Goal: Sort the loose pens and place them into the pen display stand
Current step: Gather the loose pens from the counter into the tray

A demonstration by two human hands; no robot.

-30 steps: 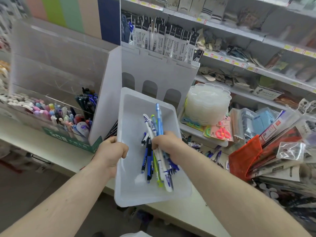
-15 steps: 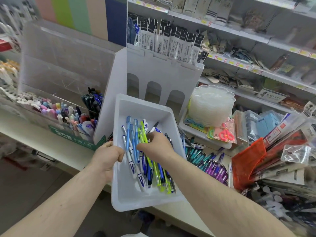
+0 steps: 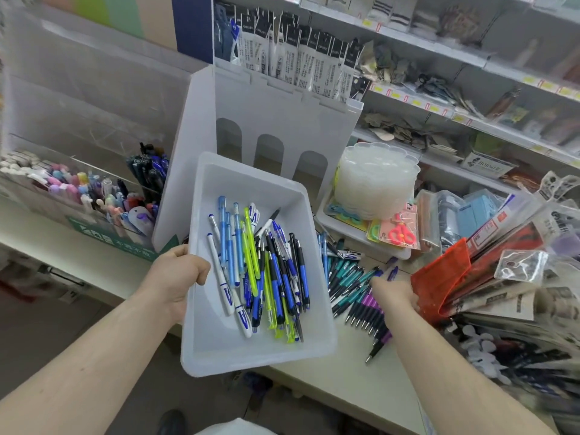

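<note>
While the loose pens (image 3: 260, 271) lie heaped in the white tray (image 3: 219, 346), blue, white, yellow-green and dark ones crossing each other, we hold that tray tilted out over the counter edge. Our left hand (image 3: 175, 277) grips the tray's left rim, thumb curled over the wall and fingers hidden underneath. Our right hand (image 3: 392, 293) is off to the right, down on the counter (image 3: 339, 381) over a second spread of pens (image 3: 354, 287), teal, purple and dark-barrelled, fanned side by side; its fingers reach among them, but we cannot tell whether they pinch one, since the hand is blurred and seen from behind. Just behind the tray stands the white pen display stand (image 3: 273, 120), upright, with three arched openings in its front panel. Left of it a clear bin (image 3: 78, 189) holds pastel and dark pens standing on end. Right of the stand sit a stack of clear scalloped lids (image 3: 376, 177), pink scissors (image 3: 400, 233) in packaging, and an orange pouch (image 3: 439, 277) beside our right hand.
</note>
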